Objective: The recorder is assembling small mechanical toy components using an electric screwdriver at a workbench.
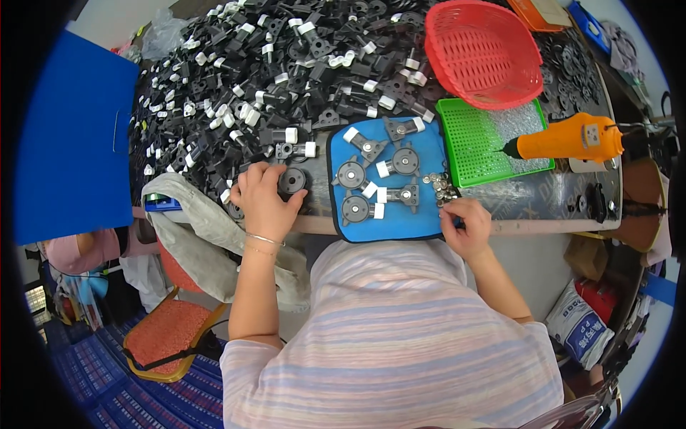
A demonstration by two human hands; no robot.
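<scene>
My left hand (263,201) is at the table's front edge, thumb and index finger closed around a black disc (292,181) with a hole in its middle. To its right lies a blue mat (343,230) with a dark border. On the mat are several black caster-like parts (351,175) with white ends, some with round discs fitted. A small pile of shiny metal pieces (437,182) lies at the mat's right side. My right hand (466,227) is at the near edge of that pile, its fingers pinched together; what they hold is too small to make out.
A large heap of black and white parts (236,86) covers the table's far left. At right stand a red basket (482,53), a green tray (464,154) of small metal pieces and an orange power screwdriver (572,137). Grey cloth (189,236) hangs over the front edge.
</scene>
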